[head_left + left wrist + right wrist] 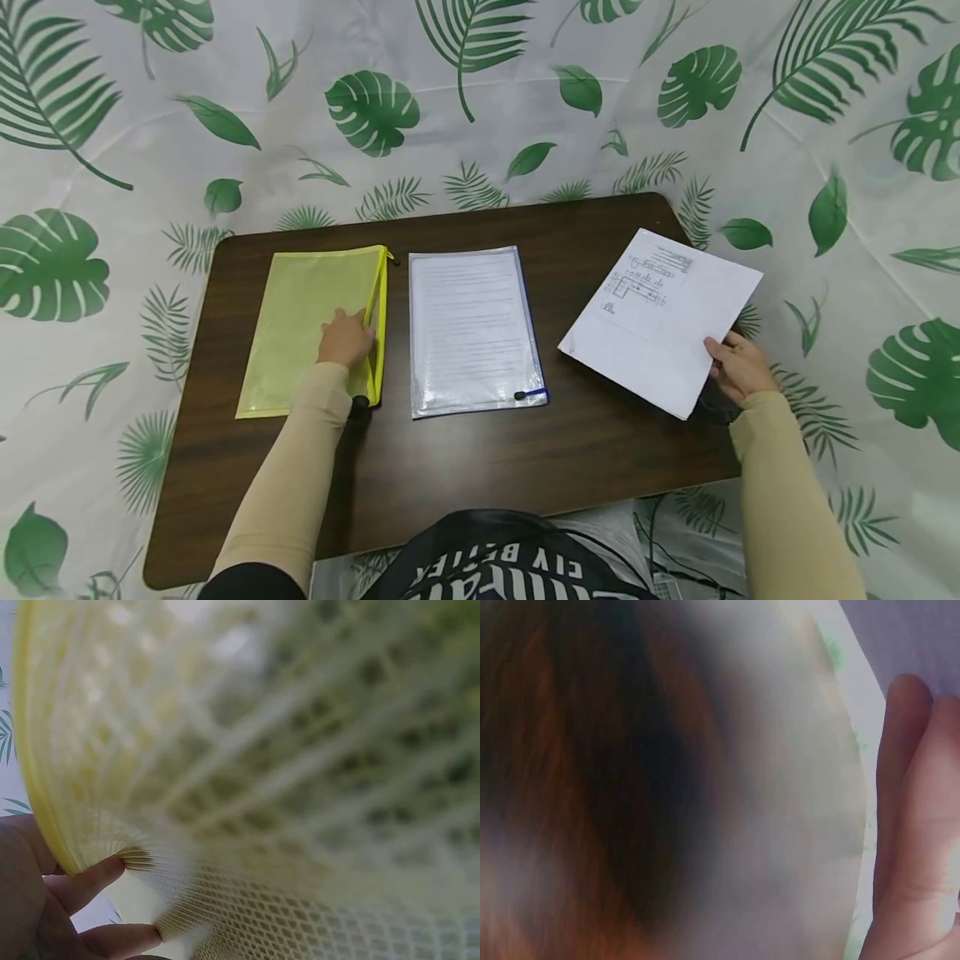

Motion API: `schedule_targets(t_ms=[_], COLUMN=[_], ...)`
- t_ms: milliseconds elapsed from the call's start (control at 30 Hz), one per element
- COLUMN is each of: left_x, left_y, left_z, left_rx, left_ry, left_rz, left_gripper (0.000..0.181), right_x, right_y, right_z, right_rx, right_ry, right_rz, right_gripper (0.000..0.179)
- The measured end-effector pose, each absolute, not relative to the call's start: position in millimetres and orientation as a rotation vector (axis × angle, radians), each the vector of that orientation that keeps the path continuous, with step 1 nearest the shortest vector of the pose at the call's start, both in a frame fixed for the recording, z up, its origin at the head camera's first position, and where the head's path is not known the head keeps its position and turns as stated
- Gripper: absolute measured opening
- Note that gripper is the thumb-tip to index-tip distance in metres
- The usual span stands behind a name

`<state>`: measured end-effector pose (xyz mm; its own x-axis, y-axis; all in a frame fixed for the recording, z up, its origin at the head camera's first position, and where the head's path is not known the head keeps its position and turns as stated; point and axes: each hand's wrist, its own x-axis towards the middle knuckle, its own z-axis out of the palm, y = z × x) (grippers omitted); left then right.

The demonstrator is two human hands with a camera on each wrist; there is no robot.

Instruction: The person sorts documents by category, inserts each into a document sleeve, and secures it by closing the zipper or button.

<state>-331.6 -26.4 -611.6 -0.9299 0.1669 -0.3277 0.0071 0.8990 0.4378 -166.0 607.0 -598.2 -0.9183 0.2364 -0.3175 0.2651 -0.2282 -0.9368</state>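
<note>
My left hand [347, 337] is on a yellow mesh zip pouch [300, 325] at the left of the table. It pinches the pouch near the right side, where the yellow edge stands lifted. Close up in the left wrist view, fingertips [112, 866] meet the puckered mesh [247, 900] beside the yellow rim. On the right, my right hand [738, 367] grips the lower right edge of white paper sheets [660, 333], thumb on top. The sheets show printed text and a drawing and are held tilted over the table.
Between the hands, a clear mesh zip pouch [476, 333] with a blue zip edge lies flat, a lined sheet inside. Beneath is a dark brown wooden table [465, 467]. A leaf-patterned cloth [480, 150] surrounds it. Cables [675, 567] hang below the front edge.
</note>
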Motion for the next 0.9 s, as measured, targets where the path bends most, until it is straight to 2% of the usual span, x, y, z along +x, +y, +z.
schedule_targets(t_ms=[733, 900], left_x=[-335, -336], left_y=[-35, -38], left_z=[-607, -607], left_rx=[0.143, 0.129], left_ry=[2.638, 2.627], left_rz=[0.651, 0.666], left_gripper=[0.057, 0.057], right_x=[-241, -251], right_y=[489, 465], right_z=[-578, -575], right_rx=[0.572, 0.545], right_ry=[1.91, 1.895], right_rz=[-2.157, -2.124], right_gripper=[0.012, 0.029])
